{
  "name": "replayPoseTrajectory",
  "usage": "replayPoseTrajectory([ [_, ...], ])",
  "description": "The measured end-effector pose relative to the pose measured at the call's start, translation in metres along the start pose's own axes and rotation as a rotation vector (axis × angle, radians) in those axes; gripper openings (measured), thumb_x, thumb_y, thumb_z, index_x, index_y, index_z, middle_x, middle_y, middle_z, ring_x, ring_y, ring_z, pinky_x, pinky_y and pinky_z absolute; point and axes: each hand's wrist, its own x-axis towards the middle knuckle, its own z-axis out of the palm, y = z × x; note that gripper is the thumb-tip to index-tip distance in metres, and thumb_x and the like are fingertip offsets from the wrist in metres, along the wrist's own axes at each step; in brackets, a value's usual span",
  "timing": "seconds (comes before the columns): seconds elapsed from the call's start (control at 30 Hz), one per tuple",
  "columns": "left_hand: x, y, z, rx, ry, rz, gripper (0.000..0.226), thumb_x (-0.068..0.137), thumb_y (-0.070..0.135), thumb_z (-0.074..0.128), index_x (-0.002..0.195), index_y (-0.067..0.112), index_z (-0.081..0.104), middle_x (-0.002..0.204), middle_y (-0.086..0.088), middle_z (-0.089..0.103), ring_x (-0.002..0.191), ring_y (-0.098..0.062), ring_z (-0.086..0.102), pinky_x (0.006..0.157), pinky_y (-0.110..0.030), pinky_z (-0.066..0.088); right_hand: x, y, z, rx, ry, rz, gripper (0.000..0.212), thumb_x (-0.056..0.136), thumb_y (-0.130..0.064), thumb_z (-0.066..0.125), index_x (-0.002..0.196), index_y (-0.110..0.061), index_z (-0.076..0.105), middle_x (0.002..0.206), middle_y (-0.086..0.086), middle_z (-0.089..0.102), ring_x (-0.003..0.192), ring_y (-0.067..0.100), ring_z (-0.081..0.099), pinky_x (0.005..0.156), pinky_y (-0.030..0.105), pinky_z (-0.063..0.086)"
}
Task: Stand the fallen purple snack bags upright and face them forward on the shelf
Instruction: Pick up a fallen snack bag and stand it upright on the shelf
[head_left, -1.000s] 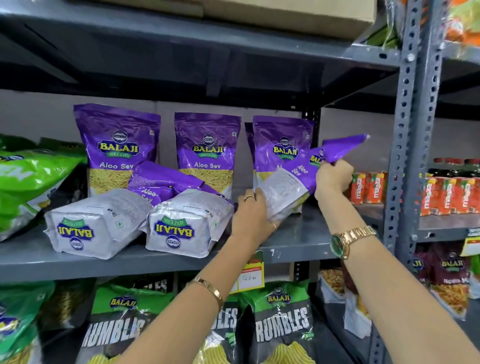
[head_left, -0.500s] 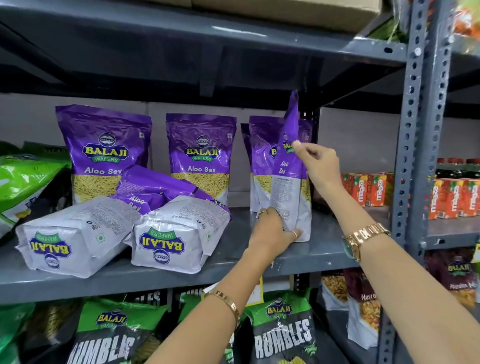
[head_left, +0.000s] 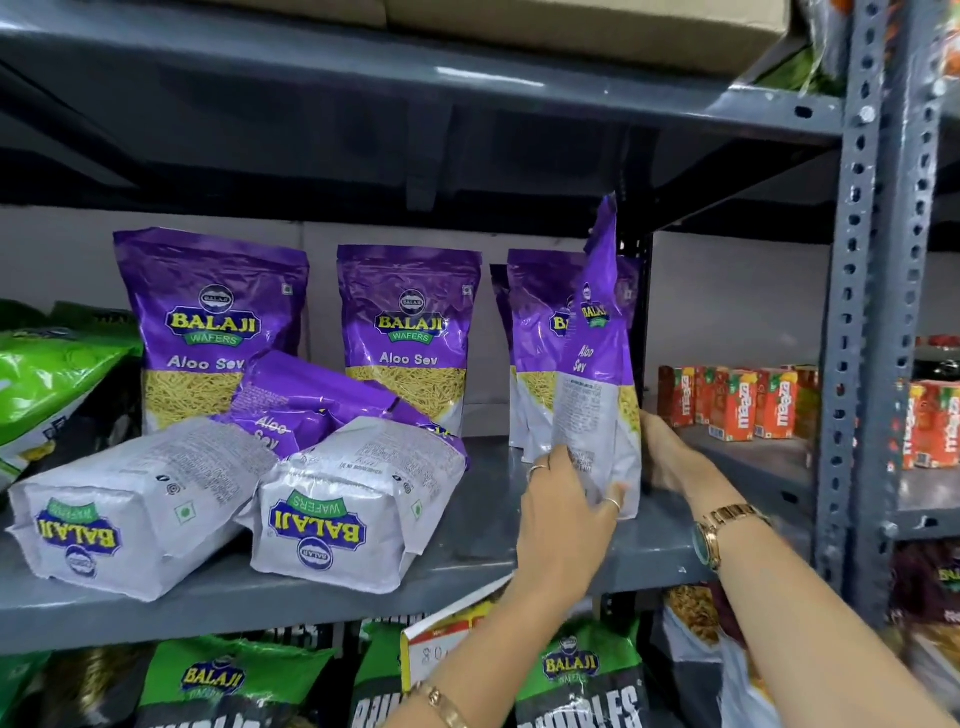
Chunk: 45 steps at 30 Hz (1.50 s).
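Observation:
A purple Aloo Sev bag (head_left: 597, 364) stands upright on the grey shelf (head_left: 467, 561), turned edge-on with its side toward me. My left hand (head_left: 566, 514) grips its lower left corner. My right hand (head_left: 667, 457) presses its lower right side from behind. Three purple bags stand facing forward at the back: one at left (head_left: 208, 322), one in the middle (head_left: 410, 332), one (head_left: 535, 332) behind the held bag. Two fallen bags lie bottom-forward at left (head_left: 124, 509) and centre (head_left: 353, 504), with another purple bag (head_left: 306, 400) lying on them.
Green snack bags (head_left: 47, 384) lean at the far left. Red juice cartons (head_left: 737, 405) sit on the neighbouring shelf at right, beyond a perforated grey upright (head_left: 862, 312). Green Rumbles bags (head_left: 576, 675) fill the shelf below. A cardboard box (head_left: 571, 26) rests overhead.
The bag went from tilted in my hands to upright on the shelf. My right hand slid from its top down to its lower right side. My left hand stayed at its base.

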Motion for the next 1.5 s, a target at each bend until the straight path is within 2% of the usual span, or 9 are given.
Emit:
replayPoseTrajectory([
  [0.07,0.002,0.001,-0.001,-0.008,0.006,-0.009,0.04,0.081,0.036,0.064,0.108,0.007,0.054,0.109,-0.011,0.061,0.103,-0.029,0.055,0.079,-0.031,0.041,0.001,0.001,0.0,0.042,-0.04,-0.005,0.04,0.095,-0.034,0.032,0.076,-0.013,0.061,0.07,0.007,0.071,0.077,0.022,0.061,0.065,0.032,0.045],
  [0.17,0.009,0.002,-0.005,-0.038,-0.018,-0.033,0.029,0.083,0.029,0.064,0.099,0.006,0.058,0.103,-0.011,0.064,0.09,-0.026,0.055,0.068,-0.024,0.032,0.002,0.003,-0.002,0.09,-0.039,-0.037,0.042,0.095,-0.035,0.028,0.089,-0.013,0.064,0.087,0.002,0.069,0.074,0.018,0.067,0.067,0.029,0.049],
  [0.3,0.03,-0.001,-0.01,-0.029,-0.148,-0.137,0.009,0.09,0.017,0.054,0.092,0.009,0.053,0.111,-0.017,0.063,0.102,-0.03,0.058,0.071,-0.023,0.034,0.008,0.007,-0.006,0.164,-0.044,-0.074,0.054,0.097,-0.043,0.019,0.131,-0.013,0.049,0.132,0.011,0.054,0.119,0.026,0.053,0.089,0.037,0.045],
  [0.57,0.072,-0.005,-0.006,0.06,-0.231,-0.391,0.037,0.098,0.011,0.041,0.131,-0.005,0.047,0.139,-0.021,0.049,0.129,-0.034,0.048,0.102,-0.033,0.041,0.013,0.015,-0.014,0.191,-0.015,-0.18,0.05,0.096,-0.042,0.027,0.131,-0.012,0.047,0.133,0.01,0.053,0.127,0.026,0.047,0.108,0.041,0.036],
  [0.73,0.076,-0.018,-0.003,0.059,-0.222,-0.414,0.036,0.098,0.012,0.037,0.126,-0.007,0.051,0.136,-0.023,0.051,0.126,-0.036,0.048,0.1,-0.036,0.041,0.039,0.026,-0.035,0.128,0.014,-0.198,0.108,0.054,-0.073,0.062,0.138,-0.011,0.034,0.133,0.009,0.056,0.117,0.024,0.056,0.107,0.045,0.039],
  [0.83,0.075,-0.021,-0.003,0.059,-0.234,-0.408,0.035,0.098,0.008,0.035,0.123,-0.009,0.053,0.134,-0.024,0.052,0.126,-0.037,0.049,0.102,-0.04,0.04,0.032,0.024,-0.031,0.098,-0.039,-0.202,0.095,0.065,-0.07,0.055,0.137,-0.012,0.038,0.135,0.006,0.055,0.119,0.024,0.055,0.108,0.045,0.038],
  [1.1,0.056,-0.013,-0.006,0.01,-0.245,-0.367,0.035,0.097,0.004,0.032,0.12,-0.013,0.052,0.132,-0.03,0.051,0.126,-0.042,0.046,0.102,-0.044,0.04,-0.007,0.012,-0.021,0.023,0.159,-0.166,0.066,0.09,-0.051,0.036,0.138,-0.006,0.031,0.139,0.005,0.047,0.127,0.024,0.046,0.109,0.04,0.035],
  [1.27,0.037,-0.001,-0.011,-0.033,-0.245,-0.336,0.035,0.096,0.005,0.034,0.119,-0.009,0.056,0.13,-0.027,0.055,0.123,-0.04,0.049,0.1,-0.041,0.043,-0.031,0.016,-0.036,-0.075,0.16,-0.179,0.072,0.088,-0.059,0.033,0.142,-0.013,0.025,0.148,0.007,0.039,0.135,0.023,0.036,0.115,0.042,0.025],
  [1.5,0.017,0.008,-0.015,-0.025,-0.27,-0.288,0.035,0.098,0.012,0.034,0.123,-0.004,0.054,0.131,-0.025,0.054,0.123,-0.038,0.049,0.103,-0.041,0.042,-0.054,0.013,-0.037,-0.064,0.266,-0.198,0.066,0.09,-0.053,0.034,0.137,-0.007,0.033,0.141,0.012,0.047,0.128,0.028,0.045,0.111,0.044,0.032],
])
